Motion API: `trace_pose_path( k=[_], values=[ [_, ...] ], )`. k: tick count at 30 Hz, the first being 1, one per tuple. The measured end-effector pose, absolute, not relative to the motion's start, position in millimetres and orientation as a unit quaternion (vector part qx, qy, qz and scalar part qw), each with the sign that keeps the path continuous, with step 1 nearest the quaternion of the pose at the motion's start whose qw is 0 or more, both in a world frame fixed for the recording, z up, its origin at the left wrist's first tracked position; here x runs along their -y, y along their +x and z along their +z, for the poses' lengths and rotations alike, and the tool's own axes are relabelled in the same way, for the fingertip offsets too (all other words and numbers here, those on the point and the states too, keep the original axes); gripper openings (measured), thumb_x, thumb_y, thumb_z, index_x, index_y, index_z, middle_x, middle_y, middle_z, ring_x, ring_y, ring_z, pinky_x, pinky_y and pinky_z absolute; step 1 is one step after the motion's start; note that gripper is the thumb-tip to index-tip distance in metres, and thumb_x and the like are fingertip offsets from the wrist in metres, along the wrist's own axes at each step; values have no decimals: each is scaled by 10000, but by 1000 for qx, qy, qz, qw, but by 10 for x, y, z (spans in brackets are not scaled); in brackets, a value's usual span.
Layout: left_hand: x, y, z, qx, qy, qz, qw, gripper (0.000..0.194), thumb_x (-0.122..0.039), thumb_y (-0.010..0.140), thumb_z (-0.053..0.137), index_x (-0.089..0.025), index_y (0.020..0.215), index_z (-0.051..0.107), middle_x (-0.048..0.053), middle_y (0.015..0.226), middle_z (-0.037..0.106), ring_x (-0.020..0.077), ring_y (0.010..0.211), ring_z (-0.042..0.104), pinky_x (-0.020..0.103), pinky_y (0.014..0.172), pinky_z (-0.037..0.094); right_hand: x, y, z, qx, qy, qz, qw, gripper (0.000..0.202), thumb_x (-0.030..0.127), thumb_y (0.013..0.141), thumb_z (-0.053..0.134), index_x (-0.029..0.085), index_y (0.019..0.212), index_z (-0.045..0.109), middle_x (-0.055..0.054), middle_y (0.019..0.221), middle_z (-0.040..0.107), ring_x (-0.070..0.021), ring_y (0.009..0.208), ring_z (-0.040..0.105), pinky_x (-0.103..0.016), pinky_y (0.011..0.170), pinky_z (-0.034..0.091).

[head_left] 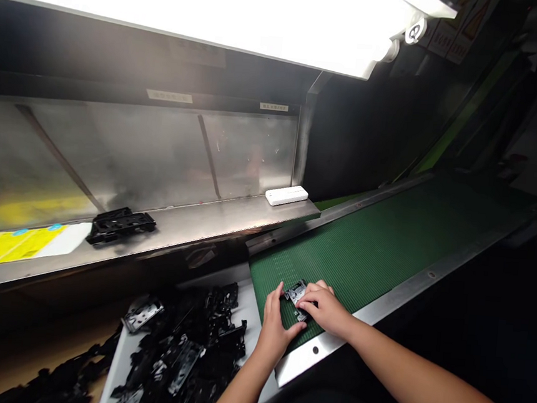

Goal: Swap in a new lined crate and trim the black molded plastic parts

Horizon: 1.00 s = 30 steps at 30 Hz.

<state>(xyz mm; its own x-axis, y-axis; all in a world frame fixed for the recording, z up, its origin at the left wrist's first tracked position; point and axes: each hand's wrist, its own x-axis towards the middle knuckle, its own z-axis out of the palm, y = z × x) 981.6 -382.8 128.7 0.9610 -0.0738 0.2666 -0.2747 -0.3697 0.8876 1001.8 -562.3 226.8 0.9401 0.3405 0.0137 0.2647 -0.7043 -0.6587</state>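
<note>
A small black plastic part with a grey, shiny upper face (297, 290) is at the near end of the green conveyor belt (339, 251). My right hand (327, 308) has its fingers closed on the right side of this part and covers some of it. My left hand (274, 327) is on the part's left, with fingers stretched out and thumb apart. The left thumb tip comes close to the part's lower end; I cannot tell whether it touches. A gap shows between the left palm and the part.
Left of the belt, a white bin (113, 370) holds a heap of black plastic parts (184, 351). On the metal shelf (211, 212) lie a larger black part (120, 225), a white slab-like device (286, 195) and a yellow sheet (15, 248). A bright lamp (195, 13) hangs above.
</note>
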Motion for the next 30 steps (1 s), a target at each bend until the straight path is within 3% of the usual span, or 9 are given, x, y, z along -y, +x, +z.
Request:
trace_pose_path(
  k=[10, 15, 18, 25, 30],
  values=[
    [3830, 9804, 1295, 97, 825, 86, 551, 987, -237, 704, 815, -296, 1541, 295, 117, 1418, 453, 304, 1362, 463, 523, 1174, 360, 5468, 9881, 2312, 277, -948, -5, 158, 288, 212, 1023, 519, 177, 848, 745, -70, 943, 697, -234, 986, 507, -388, 871, 326],
    [3840, 9802, 1270, 96, 825, 89, 550, 975, -215, 701, 787, -288, 1545, 304, 130, 1436, 442, 312, 1381, 451, 540, 1177, 346, 5419, 9877, 2277, 287, -948, -11, 136, 274, 191, 1017, 520, 171, 847, 734, -69, 954, 709, -242, 989, 526, -393, 872, 352],
    [3832, 9808, 1264, 100, 826, 88, 548, 981, -216, 706, 766, -263, 1559, 286, 152, 1466, 429, 322, 1404, 427, 548, 1185, 329, 5459, 9870, 2270, 293, -940, -6, 177, 250, 182, 1005, 533, 187, 890, 755, -64, 930, 707, -241, 970, 538, -385, 864, 379],
    [3827, 9739, 1364, 86, 820, 65, 562, 978, -245, 716, 786, -234, 1552, 279, 155, 1486, 423, 302, 1429, 401, 505, 1216, 304, 5589, 9772, 2476, 250, -858, -121, 432, 262, 269, 1032, 505, 228, 1038, 763, -64, 943, 699, -220, 935, 589, -365, 873, 469],
    [3457, 9557, 1495, 72, 833, 115, 537, 935, -265, 753, 782, -252, 1547, 289, 153, 1525, 377, 307, 1454, 372, 502, 1222, 301, 5837, 9654, 2421, 202, -852, -155, 458, 262, 371, 1022, 537, 242, 1020, 766, -75, 968, 707, -241, 975, 625, -394, 912, 479]
  ],
)
